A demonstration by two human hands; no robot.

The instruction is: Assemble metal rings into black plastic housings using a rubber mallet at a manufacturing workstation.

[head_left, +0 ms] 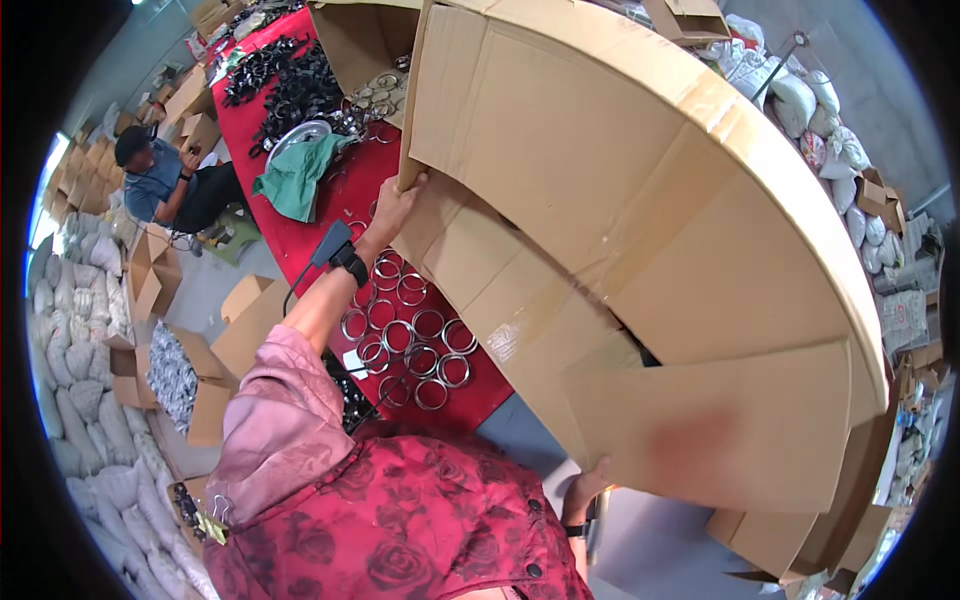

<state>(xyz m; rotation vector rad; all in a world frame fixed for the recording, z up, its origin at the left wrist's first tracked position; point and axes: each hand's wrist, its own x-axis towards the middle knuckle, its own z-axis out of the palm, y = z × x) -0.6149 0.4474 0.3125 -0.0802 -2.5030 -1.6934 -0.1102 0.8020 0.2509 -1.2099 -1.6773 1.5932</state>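
A large brown cardboard box (620, 200) is tilted up in front of me and fills much of the view. My left hand (397, 205) is closed on its left edge, fingers partly hidden behind the cardboard. At the lower edge, my right hand (590, 482) grips the box near a loose flap (780, 430); most of its fingers are out of sight. A black strap with a grey device (335, 247) is on my left wrist. Below my left forearm, several round metal rings (412, 338) lie on the red table (485, 395).
Heaps of black parts (300, 90), a green cloth (300, 175) and a metal bowl (307, 132) occupy the far table. A person (155, 180) sits left of it. An open box of grey pieces (175, 375) stands at left. White sacks (85, 350) line the sides.
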